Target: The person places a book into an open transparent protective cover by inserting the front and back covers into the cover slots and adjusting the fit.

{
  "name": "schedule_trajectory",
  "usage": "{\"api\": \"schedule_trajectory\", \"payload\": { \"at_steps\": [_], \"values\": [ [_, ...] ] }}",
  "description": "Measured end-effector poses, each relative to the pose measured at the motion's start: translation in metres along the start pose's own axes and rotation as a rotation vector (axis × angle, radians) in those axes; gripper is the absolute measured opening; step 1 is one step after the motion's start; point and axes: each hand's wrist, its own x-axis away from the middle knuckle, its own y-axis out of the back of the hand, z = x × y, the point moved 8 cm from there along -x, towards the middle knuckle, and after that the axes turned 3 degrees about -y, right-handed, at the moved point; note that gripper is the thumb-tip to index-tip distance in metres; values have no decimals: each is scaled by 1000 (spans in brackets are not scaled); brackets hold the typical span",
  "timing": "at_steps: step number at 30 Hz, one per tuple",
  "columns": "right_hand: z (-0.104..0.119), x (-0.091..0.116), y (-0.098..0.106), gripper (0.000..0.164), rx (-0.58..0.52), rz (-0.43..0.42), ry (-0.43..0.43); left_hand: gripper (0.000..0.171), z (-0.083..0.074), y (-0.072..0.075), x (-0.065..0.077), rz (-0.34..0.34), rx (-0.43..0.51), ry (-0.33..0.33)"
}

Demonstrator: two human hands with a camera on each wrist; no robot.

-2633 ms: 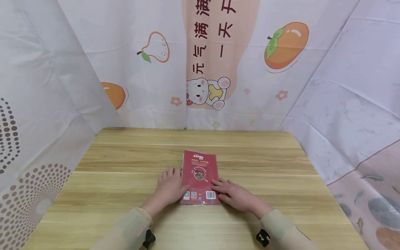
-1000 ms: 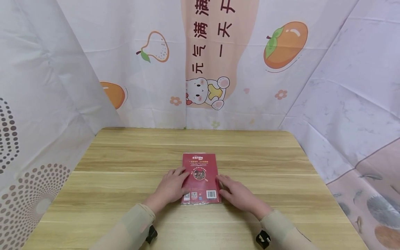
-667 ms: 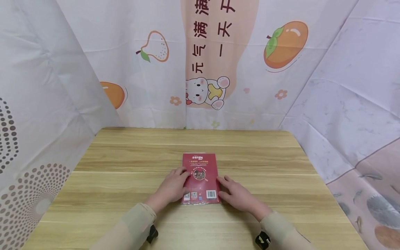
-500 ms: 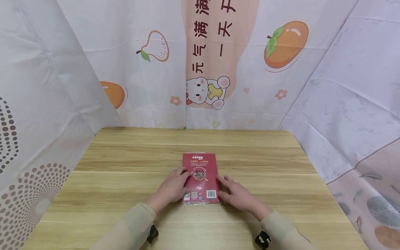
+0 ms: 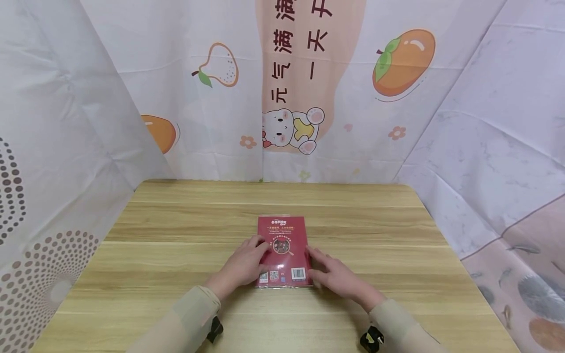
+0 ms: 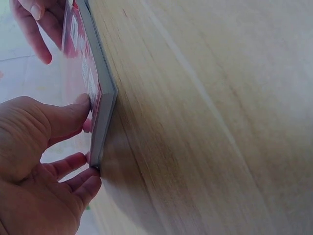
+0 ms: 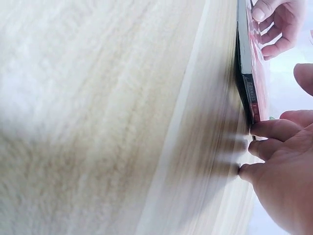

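A red book (image 5: 289,230) in a clear plastic cover lies on the wooden table, with a barcode along its near edge. At its left side my left hand (image 5: 243,262) pinches the edge. In the left wrist view the thumb (image 6: 73,115) presses on the red face of the book (image 6: 76,73), while the lower fingers sit against its side. My right hand (image 5: 337,275) is at the opposite edge. The right wrist view shows its fingertips (image 7: 259,128) right at the book's dark spine (image 7: 252,95), the thumb (image 7: 304,78) raised off the cover.
Wood-grain table (image 5: 185,211) surrounds the book. Behind it hangs a white curtain (image 5: 172,44) printed with fruit and characters, and more cloth covers both sides. A black device (image 5: 372,338) is strapped under the right wrist, another black device (image 5: 215,329) under the left.
The book, earlier slightly askew, now lies straighter. My left hand has moved further onto its cover. My right fingers have slid off the cover to the right edge and shifted slightly since half a second ago.
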Motion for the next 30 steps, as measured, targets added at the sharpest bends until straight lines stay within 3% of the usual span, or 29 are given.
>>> {"api": "schedule_trajectory", "payload": {
  "at_steps": [9, 16, 30],
  "values": [
    [5, 0, 3, 63, -174, 24, 54, 52, 0, -1, -1, 9, -28, 2],
    [11, 3, 5, 62, -277, 60, 81, 52, -2, 0, -2, -4, -121, -27],
    [18, 7, 10, 57, -355, 61, 107, 47, -8, -2, -3, 7, -125, -77]
  ]
}}
